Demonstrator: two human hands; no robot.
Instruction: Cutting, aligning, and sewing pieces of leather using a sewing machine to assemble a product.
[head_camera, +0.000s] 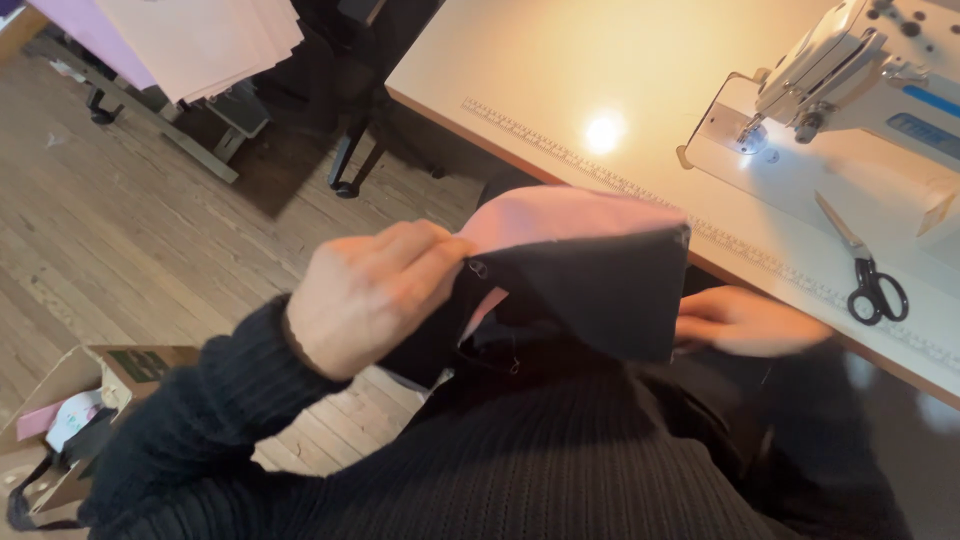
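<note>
Lying on the lit sewing table (560, 70) above wood floor (120, 230): scissors (868, 272).

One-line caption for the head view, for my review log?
Left hand pinches a pink-and-black fabric piece; right hand blurred beside it, near a sewing machine and scissors.

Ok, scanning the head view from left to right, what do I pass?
Open brown cardboard box on the floor → left hand pinching the pink-and-black fabric piece → blurred right hand → black-handled scissors on the pale sewing table.
</note>
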